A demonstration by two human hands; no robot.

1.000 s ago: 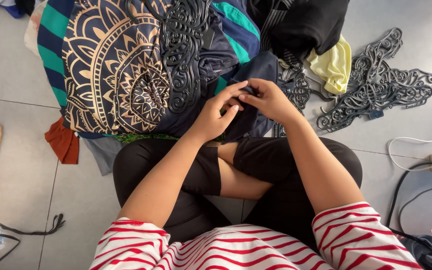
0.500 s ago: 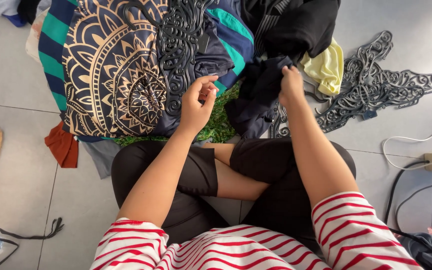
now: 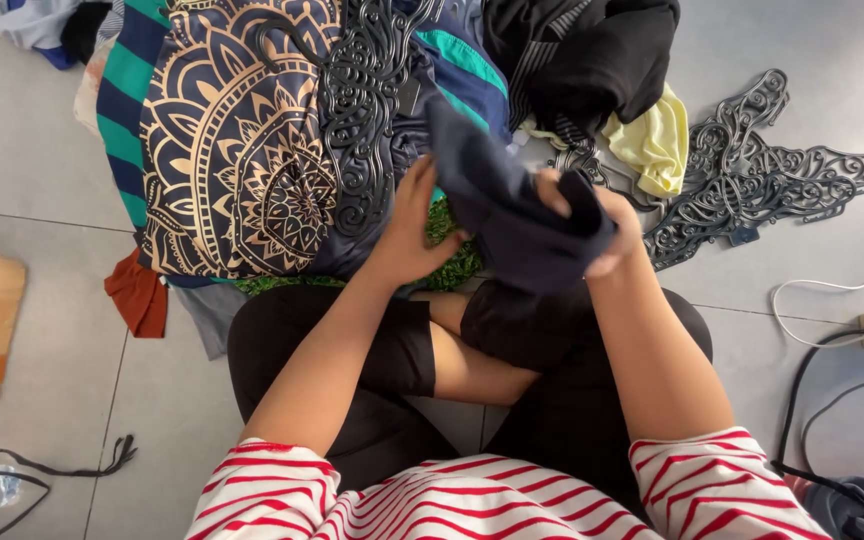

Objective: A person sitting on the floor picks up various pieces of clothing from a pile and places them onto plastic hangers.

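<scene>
My left hand (image 3: 414,228) is open, flat against the dark navy cloth (image 3: 512,215) held over my lap, above the floor. My right hand (image 3: 602,225) is closed, bunching its right edge. Looks soft, light, floppy; best pinched at hem corners.

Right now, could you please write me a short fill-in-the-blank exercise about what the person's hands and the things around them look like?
1. Both hands hold a ____ blue piece of cloth.
2. The right hand is partly wrapped in that cloth, while the left hand rests on its ____ side.
3. The ornate hangers on the tiled floor are ____ in colour.
4. The yellow garment lies beside a ____ garment.

Missing words: dark; left; black; black
</scene>
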